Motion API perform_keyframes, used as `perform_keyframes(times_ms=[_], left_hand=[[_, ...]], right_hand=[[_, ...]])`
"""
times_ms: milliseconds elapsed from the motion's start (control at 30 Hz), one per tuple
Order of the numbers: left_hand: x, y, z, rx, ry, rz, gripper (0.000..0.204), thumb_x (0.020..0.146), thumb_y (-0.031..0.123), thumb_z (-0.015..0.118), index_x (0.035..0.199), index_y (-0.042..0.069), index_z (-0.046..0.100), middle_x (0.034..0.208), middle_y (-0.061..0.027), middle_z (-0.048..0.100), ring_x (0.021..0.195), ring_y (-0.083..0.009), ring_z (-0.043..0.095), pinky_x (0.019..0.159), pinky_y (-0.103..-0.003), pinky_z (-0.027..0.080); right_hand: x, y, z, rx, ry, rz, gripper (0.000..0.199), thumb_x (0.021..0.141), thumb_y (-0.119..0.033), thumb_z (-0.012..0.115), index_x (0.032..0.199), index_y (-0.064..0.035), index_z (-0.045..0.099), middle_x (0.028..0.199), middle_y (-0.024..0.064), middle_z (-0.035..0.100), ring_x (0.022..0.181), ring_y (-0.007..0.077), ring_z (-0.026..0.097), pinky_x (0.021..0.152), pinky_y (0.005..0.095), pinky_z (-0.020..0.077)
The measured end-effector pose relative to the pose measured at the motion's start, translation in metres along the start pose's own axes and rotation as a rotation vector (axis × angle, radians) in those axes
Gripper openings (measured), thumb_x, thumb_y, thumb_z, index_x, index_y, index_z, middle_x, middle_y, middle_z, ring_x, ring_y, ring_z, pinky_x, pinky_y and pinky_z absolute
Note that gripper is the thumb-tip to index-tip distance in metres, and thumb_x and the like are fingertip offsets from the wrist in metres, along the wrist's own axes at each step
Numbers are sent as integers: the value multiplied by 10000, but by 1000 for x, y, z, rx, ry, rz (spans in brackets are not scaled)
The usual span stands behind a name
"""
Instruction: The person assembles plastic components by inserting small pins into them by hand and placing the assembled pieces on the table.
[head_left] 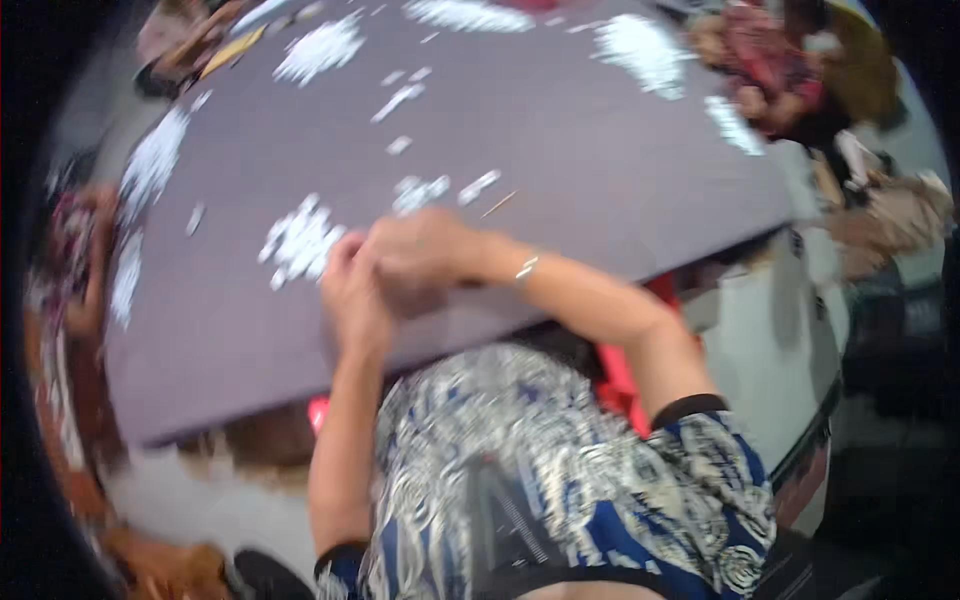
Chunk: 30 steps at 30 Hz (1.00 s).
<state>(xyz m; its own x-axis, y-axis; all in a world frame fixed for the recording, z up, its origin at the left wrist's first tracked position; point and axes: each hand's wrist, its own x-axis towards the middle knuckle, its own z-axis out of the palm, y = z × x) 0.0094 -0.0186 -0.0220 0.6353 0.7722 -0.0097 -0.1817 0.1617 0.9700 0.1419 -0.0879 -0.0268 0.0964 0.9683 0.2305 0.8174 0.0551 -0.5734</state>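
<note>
Wide, flat surface [580, 130], dull mauve-grey. Near heap [300, 242] of small white pieces, blurred from here; smaller cluster [418, 194] to its right, thin tan stick [499, 204] farther right. Loose pieces [400, 100] mid-surface. More white heaps [643, 55] toward far and side edges.

Broad mauve-grey table [560, 130]; pale floor [200, 500] showing past near edge, left and right.

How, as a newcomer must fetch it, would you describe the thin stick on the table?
Start at the big grey-purple table and find the person's right hand. Just beyond and right of it, the thin stick lies slanted beside a few small white pieces. Its slim shape and orange-brown colour set it apart from them.
</note>
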Motion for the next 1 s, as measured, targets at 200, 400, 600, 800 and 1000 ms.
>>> perform_keyframes(times_ms=[200, 400, 600, 800, 1000], left_hand=[[-2, 11, 28, -447, -200, 81, 365, 995, 314, 369, 1092, 3, 536, 1046, -66, 543, 998, -143, 500, 912, -271, 383], [-7, 13, 25, -488, 91, 5, 491, 1008, 406, 287, 897, -6, 531, 838, -135, 585, 814, -195, 567, 812, -312, 466], [-6, 5, 19, -500, 114, -19, 478, 1006, 405, 297, 884, 0, 520, 824, -138, 581, 804, -205, 567, 794, -323, 481], [-5, 1, 18, -536, 147, -53, 452, 1002, 403, 320, 861, 12, 498, 817, -141, 581, 779, -201, 562, 786, -318, 482], [5, -8, 17, -551, 152, -18, 419, 1000, 374, 338, 822, 28, 491, 778, -112, 560, 761, -191, 558, 774, -319, 480]], right_hand=[[-5, -15, -13, 121, 203, -142, 257, 858, -276, 597, 855, -37, 503, 739, 176, 575, 671, 374, 585, 568, 440, 470], [3, -23, 12, 96, 158, -194, 205, 862, -229, 553, 861, -29, 513, 824, 158, 608, 720, 377, 598, 609, 447, 493], [2, -25, 18, 90, 134, -197, 205, 872, -239, 531, 867, -35, 511, 803, 168, 606, 726, 395, 600, 609, 464, 491], [1, -26, 17, 19, 55, -157, 213, 871, -239, 533, 895, -31, 493, 770, 183, 606, 719, 401, 609, 593, 478, 489], [4, -30, 7, -28, -23, -124, 162, 842, -162, 537, 904, -29, 469, 753, 196, 607, 728, 401, 614, 587, 470, 496]])
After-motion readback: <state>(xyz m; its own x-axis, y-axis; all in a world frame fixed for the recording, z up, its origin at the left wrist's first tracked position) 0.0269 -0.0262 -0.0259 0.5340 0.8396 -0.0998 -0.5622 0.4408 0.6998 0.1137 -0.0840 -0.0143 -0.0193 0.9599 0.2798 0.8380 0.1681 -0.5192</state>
